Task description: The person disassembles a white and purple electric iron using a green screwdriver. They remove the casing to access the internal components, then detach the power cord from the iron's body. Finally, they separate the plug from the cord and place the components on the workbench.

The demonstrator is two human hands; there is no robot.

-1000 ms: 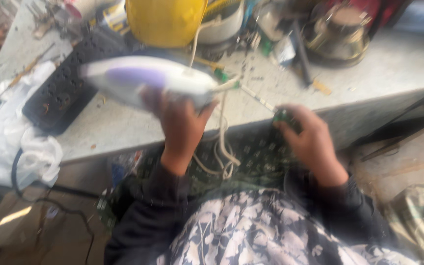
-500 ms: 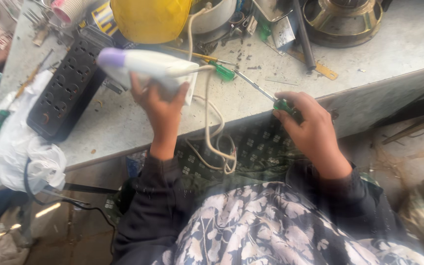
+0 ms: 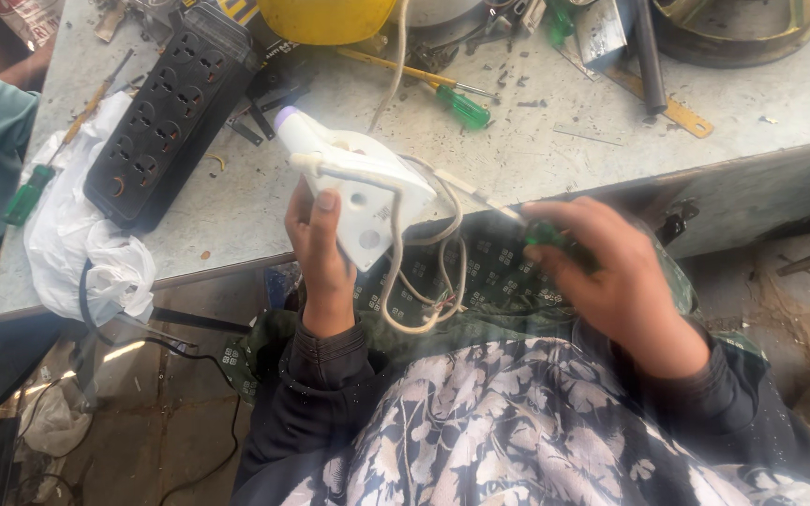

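Cluttered grey workbench (image 3: 555, 155), black power strip (image 3: 166, 117)

Both my hands are bare, the left hand (image 3: 322, 245) and the right hand (image 3: 611, 276) showing no gloves or rings. Next to the grey workbench (image 3: 555, 159), my arms wear dark, near-black sleeves (image 3: 316, 394) with ribbed knit cuffs gathered at the wrists. Below the bench edge, over my torso, I see a garment (image 3: 517, 422) printed with pale leaves and flowers on a dark blue-grey ground.
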